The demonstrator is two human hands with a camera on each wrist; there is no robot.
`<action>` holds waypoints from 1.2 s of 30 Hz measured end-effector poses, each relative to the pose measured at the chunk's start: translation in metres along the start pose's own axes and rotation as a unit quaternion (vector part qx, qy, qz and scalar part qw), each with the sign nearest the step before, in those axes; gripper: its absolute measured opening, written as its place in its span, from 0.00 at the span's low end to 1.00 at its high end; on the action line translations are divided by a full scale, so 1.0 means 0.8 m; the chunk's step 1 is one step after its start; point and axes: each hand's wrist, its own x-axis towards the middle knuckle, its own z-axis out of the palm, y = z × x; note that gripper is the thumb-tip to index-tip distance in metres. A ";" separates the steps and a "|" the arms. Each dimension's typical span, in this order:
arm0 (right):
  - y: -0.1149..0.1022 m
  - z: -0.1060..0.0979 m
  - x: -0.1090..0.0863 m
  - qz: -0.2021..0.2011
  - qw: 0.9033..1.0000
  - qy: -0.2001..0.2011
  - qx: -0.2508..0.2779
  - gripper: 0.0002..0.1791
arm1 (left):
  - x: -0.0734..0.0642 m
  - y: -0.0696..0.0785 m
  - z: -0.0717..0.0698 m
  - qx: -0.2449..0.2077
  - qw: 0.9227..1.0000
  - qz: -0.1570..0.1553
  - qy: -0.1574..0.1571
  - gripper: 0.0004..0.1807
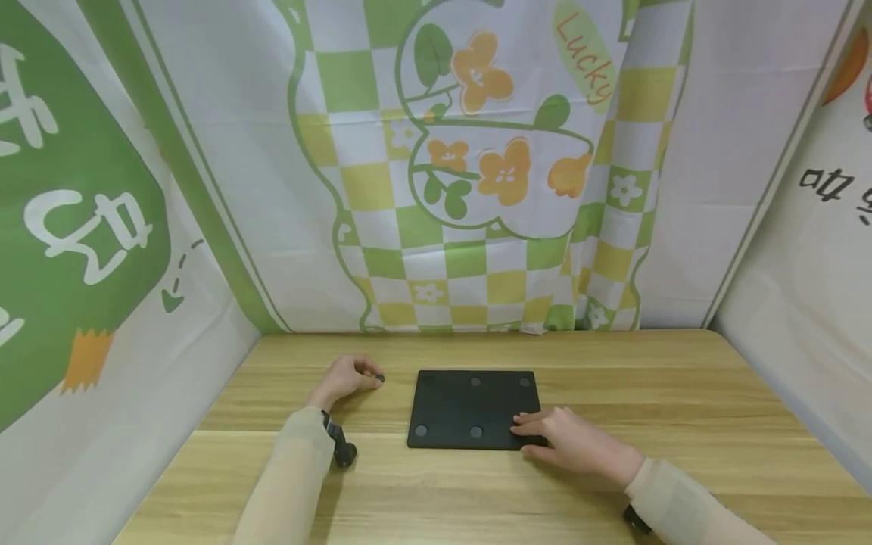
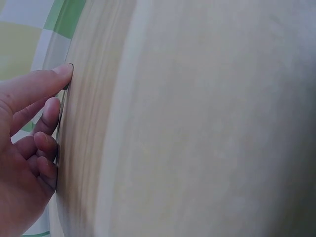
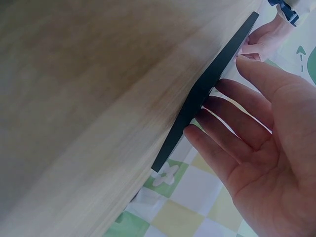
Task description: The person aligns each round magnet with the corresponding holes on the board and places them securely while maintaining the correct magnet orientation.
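A flat black rectangular board (image 1: 450,405) lies on the table, with several small dark grey round pads (image 1: 476,431) on its upper face. To its left, my left hand (image 1: 347,380) pinches a small dark round pad (image 1: 380,378) between thumb and fingers, just above the wood and apart from the board. In the left wrist view, that hand's thumb and fingers (image 2: 42,86) hide most of the pad. My right hand (image 1: 572,443) touches the board's right front corner with fairly straight fingertips. From the right wrist, the board's dark edge (image 3: 197,96) shows beside those spread fingers.
The light wooden table (image 1: 409,499) reaches back to a hanging curtain (image 1: 470,280) with green and yellow checks. Printed cloth walls (image 1: 197,303) enclose the left and right sides. Each wrist wears a dark strapped device (image 1: 344,450).
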 end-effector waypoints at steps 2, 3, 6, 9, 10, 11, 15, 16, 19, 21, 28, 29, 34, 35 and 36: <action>0.000 0.000 0.000 0.001 1.000 -0.001 -0.001 0.19 | 0.001 -0.001 0.001 0.001 1.000 0.001 0.001 0.09; 0.000 0.000 0.000 0.001 1.000 -0.001 -0.001 0.19 | 0.001 -0.002 0.001 0.001 1.000 0.001 0.001 0.09; -0.001 0.001 -0.001 0.000 1.000 0.000 -0.001 0.19 | 0.002 -0.002 0.002 0.004 1.000 0.004 0.000 0.09; -0.001 0.001 -0.001 -0.002 1.000 0.003 -0.001 0.19 | 0.002 -0.002 0.002 -0.001 1.000 0.005 -0.001 0.08; -0.001 0.001 -0.001 -0.003 1.000 0.004 -0.002 0.19 | 0.001 -0.002 0.001 -0.003 1.000 0.006 -0.002 0.08; -0.002 0.001 -0.001 -0.003 1.000 0.005 -0.002 0.19 | 0.001 -0.002 0.001 -0.004 1.000 0.007 -0.003 0.09; -0.002 0.000 0.000 -0.004 1.000 0.008 -0.003 0.19 | 0.000 0.000 0.001 -0.008 1.000 0.007 -0.001 0.09; -0.002 0.000 0.000 -0.004 1.000 0.007 -0.002 0.19 | 0.000 0.000 0.001 -0.008 1.000 0.008 0.000 0.09; -0.003 -0.002 0.000 -0.003 1.000 0.005 -0.001 0.19 | -0.001 0.000 0.002 -0.011 1.000 0.007 0.003 0.08; -0.003 -0.002 0.000 -0.003 1.000 0.003 0.000 0.19 | 0.000 -0.001 0.002 -0.009 1.000 0.005 0.003 0.08; -0.002 -0.002 0.000 -0.001 1.000 0.001 0.004 0.19 | 0.000 -0.001 0.001 -0.008 1.000 0.000 0.004 0.08; -0.002 -0.002 -0.001 0.000 1.000 0.000 0.004 0.19 | 0.000 -0.001 0.001 -0.007 1.000 0.001 0.004 0.08; -0.001 -0.001 0.000 0.002 1.000 -0.001 0.001 0.19 | -0.001 0.000 0.001 -0.011 1.000 0.000 0.001 0.08; -0.001 -0.001 0.000 0.002 1.000 -0.001 0.000 0.18 | -0.002 0.000 0.001 -0.010 1.000 0.001 0.000 0.08; -0.001 -0.001 0.000 0.002 1.000 -0.001 0.000 0.18 | -0.002 0.000 0.001 -0.012 1.000 -0.002 0.000 0.08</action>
